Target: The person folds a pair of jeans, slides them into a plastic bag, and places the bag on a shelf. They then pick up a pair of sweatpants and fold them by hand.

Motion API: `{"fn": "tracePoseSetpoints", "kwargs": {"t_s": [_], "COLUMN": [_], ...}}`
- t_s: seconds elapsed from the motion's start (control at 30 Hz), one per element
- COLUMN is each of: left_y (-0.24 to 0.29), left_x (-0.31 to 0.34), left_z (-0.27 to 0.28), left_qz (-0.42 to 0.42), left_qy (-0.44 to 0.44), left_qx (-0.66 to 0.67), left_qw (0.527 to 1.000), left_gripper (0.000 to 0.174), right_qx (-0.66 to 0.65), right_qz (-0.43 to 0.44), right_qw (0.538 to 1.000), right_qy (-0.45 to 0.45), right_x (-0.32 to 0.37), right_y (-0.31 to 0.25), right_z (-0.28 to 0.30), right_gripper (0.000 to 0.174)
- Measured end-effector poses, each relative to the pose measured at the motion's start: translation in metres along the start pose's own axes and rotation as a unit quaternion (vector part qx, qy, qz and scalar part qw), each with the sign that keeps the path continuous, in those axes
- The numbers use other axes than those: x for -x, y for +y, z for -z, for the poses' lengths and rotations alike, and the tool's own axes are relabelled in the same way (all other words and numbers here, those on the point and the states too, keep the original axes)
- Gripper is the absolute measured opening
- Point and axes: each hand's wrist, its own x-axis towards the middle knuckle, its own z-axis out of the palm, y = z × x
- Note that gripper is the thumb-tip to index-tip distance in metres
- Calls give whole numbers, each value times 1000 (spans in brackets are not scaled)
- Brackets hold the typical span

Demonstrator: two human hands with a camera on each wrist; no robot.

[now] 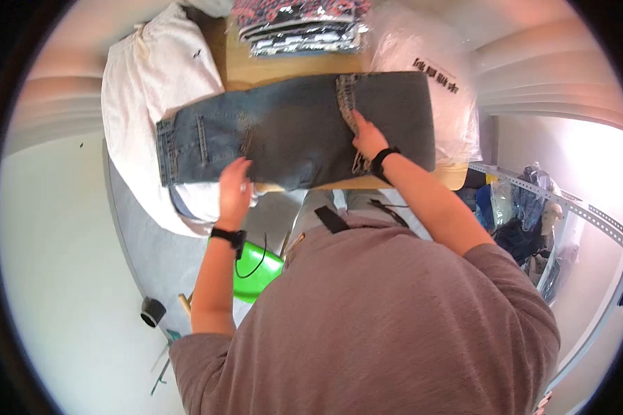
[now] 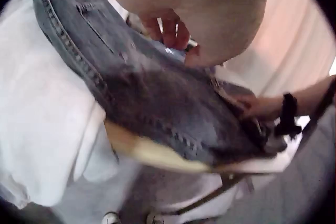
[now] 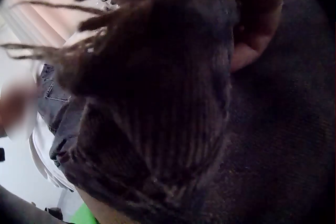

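Observation:
Folded blue jeans (image 1: 284, 131) lie across the table, waistband and back pocket at the left, a frayed hem (image 1: 346, 104) toward the right. The left hand (image 1: 234, 194) is at the near edge beside the pocket; the left wrist view shows its loosely bent fingers (image 2: 173, 34) over the denim (image 2: 152, 87), apparently gripping nothing. At the frayed hem, the right hand (image 1: 371, 142) pinches the denim. Up close in the right wrist view, the ribbed, dark cloth (image 3: 163, 129) with loose threads hides most of that hand's fingers (image 3: 252, 53).
White sweatpants (image 1: 142, 90) hang over the table's left side. Plastic-wrapped patterned clothes (image 1: 298, 31) lie at the back, beside a clear printed bag (image 1: 436, 104). A green seat (image 1: 256, 275) is below the table. Bagged items fill a metal rack (image 1: 554, 194) at the right.

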Motion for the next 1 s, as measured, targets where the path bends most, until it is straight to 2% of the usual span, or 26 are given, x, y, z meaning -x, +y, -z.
{"fn": "tracePoseSetpoints", "kwargs": {"t_s": [0.07,0.13,0.23,0.27,0.33,0.37,0.4,0.43,0.47,0.53,0.67,0.73,0.83,1.0], "left_y": [3,26,31,27,20,16,11,6,2,-2,-3,-9,-2,-2], "left_x": [9,11,18,20,20,18,17,16,14,8,2,2,3,9], "left_z": [-36,-53,-77,-83,-95,-99,-99,-98,-98,-91,-74,-71,-64,-65], "left_qz": [-65,-90,-119,-119,-137,-137,-141,-144,-143,-130,-154,-141,-152,-151], "left_qy": [-70,-148,-131,-132,-106,-105,-104,-103,-105,-168,-123,-165,-119,-154], "left_qx": [-5,-40,-110,-107,-195,-192,-172,-152,-152,-110,-50,-62,-18,-40], "left_qw": [995,984,978,978,965,966,970,972,972,971,979,974,981,976], "left_gripper": [49,51,49,49,46,46,45,43,43,36,30,36,43,59], "right_qx": [-21,-38,52,53,198,200,284,361,360,244,225,244,251,238], "right_qz": [0,1,-24,-27,1,-1,85,170,170,300,277,279,289,270], "right_qw": [1000,999,998,998,976,976,955,914,915,922,932,928,924,932], "right_qy": [-6,-2,-21,-22,-90,-91,-11,69,68,-2,-58,-44,-4,43], "right_x": [1,1,14,21,42,48,53,57,60,64,67,70,71,75], "right_y": [4,-5,-23,-29,-52,-51,-51,-52,-52,-61,-56,-53,-47,-55], "right_z": [-1,-1,-2,-1,11,4,-4,-11,-17,-23,-45,-53,-62,-56], "right_gripper": [76,76,83,83,78,78,75,72,72,71,72,72,72,70]}}
